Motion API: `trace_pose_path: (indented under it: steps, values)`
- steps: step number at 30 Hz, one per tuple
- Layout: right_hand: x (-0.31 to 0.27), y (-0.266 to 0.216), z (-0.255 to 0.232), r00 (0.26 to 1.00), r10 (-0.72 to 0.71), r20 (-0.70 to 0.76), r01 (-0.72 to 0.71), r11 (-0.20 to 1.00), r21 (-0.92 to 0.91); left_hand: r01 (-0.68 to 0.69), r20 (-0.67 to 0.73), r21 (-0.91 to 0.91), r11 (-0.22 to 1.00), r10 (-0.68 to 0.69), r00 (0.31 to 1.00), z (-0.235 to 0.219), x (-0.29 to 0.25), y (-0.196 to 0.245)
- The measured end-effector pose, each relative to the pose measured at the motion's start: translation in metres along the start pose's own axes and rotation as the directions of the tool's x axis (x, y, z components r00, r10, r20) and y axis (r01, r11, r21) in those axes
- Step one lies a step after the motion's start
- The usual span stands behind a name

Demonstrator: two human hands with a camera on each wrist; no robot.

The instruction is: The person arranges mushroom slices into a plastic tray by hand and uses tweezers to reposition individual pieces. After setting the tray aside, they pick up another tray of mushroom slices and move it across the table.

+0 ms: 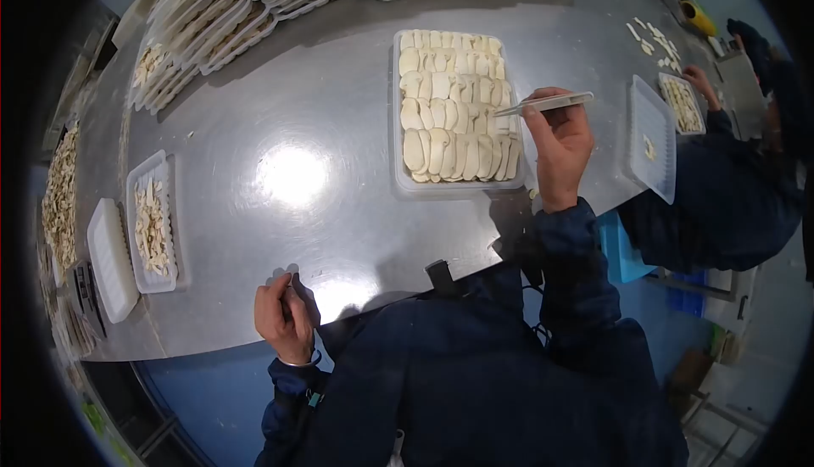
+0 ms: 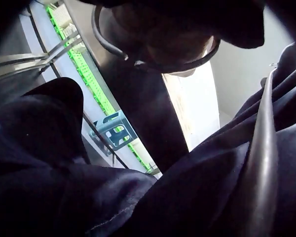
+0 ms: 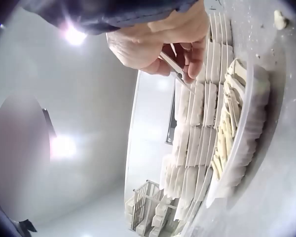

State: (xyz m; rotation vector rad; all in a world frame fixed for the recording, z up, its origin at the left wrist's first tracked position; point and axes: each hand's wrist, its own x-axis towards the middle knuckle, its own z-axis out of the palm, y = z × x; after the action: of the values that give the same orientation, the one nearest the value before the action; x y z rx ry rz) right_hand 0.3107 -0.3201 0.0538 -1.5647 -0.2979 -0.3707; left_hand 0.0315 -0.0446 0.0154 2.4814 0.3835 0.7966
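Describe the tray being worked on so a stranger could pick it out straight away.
On the steel table, look to the middle, just ahead of the right hand holding tweezers. The tray there stands alone and is packed edge to edge with neat overlapping rows of pale slices, unlike the stacked trays behind.
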Motion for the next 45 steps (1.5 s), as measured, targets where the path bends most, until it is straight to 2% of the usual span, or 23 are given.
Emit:
trace_pose_path:
  steps: [3, 6, 9, 15, 18, 21, 24, 28, 31, 35, 36, 39, 42, 45]
  values:
    - [0.009, 0.012, -0.004, 0.998, -0.054, 0.019, 0.055, 0.996, -0.065, 0.001, 0.004, 0.022, 1.000, -0.001, 1.000, 0.000, 0.000, 0.000]
    - [0.010, 0.017, -0.004, 1.000, -0.012, 0.029, 0.011, 0.999, 0.031, -0.006, 0.012, 0.047, 0.999, 0.005, 1.000, 0.000, 0.001, 0.000]
    - [0.010, 0.015, -0.001, 0.998, 0.048, 0.038, -0.049, 0.998, 0.045, -0.004, 0.013, 0.044, 0.999, 0.003, 1.000, 0.000, 0.000, 0.000]
    - [0.011, 0.012, 0.002, 1.000, -0.019, 0.024, 0.019, 1.000, 0.004, 0.009, -0.016, 0.048, 0.999, -0.008, 1.000, 0.001, 0.002, 0.004]
    - [0.012, 0.007, -0.004, 0.999, -0.004, 0.037, 0.004, 1.000, -0.010, 0.006, -0.031, 0.054, 0.998, -0.004, 1.000, 0.002, 0.003, 0.004]
    - [0.012, 0.001, -0.009, 0.992, 0.083, 0.095, -0.089, 0.994, 0.066, -0.002, -0.037, 0.054, 0.999, 0.004, 0.999, 0.003, 0.004, 0.005]
    - [0.013, 0.013, -0.011, 0.986, 0.149, 0.080, -0.156, 0.984, 0.086, 0.002, -0.032, 0.054, 0.999, 0.000, 0.999, 0.002, 0.003, 0.004]
    - [0.020, 0.032, -0.022, 0.960, 0.258, 0.112, -0.280, 0.832, 0.478, 0.009, -0.037, 0.050, 0.999, -0.008, 0.999, 0.002, 0.002, 0.003]
    - [0.024, 0.035, -0.025, 0.968, 0.229, 0.108, -0.253, 0.877, 0.409, 0.010, -0.032, 0.053, 0.999, -0.009, 0.999, 0.002, 0.003, 0.004]
    - [0.017, 0.022, -0.012, 0.988, 0.123, 0.095, -0.134, 0.985, 0.113, 0.021, -0.033, 0.053, 0.998, -0.020, 0.999, 0.003, 0.002, 0.003]
    - [0.017, 0.026, -0.011, 0.992, 0.082, 0.099, -0.097, 0.982, 0.159, 0.018, -0.037, 0.048, 0.999, -0.016, 0.999, 0.003, 0.002, 0.003]
    - [0.016, 0.025, -0.007, 0.992, 0.083, 0.094, -0.097, 0.985, 0.146, 0.020, -0.038, 0.057, 0.998, -0.018, 0.999, 0.003, 0.002, 0.004]
    - [0.017, 0.030, -0.009, 0.991, 0.073, 0.116, -0.078, 0.996, 0.041, 0.024, -0.039, 0.057, 0.998, -0.022, 0.999, 0.003, 0.001, 0.003]
    - [0.016, 0.031, -0.010, 0.990, 0.081, 0.112, -0.085, 0.996, 0.030, 0.019, -0.040, 0.053, 0.998, -0.017, 0.999, 0.003, 0.001, 0.002]
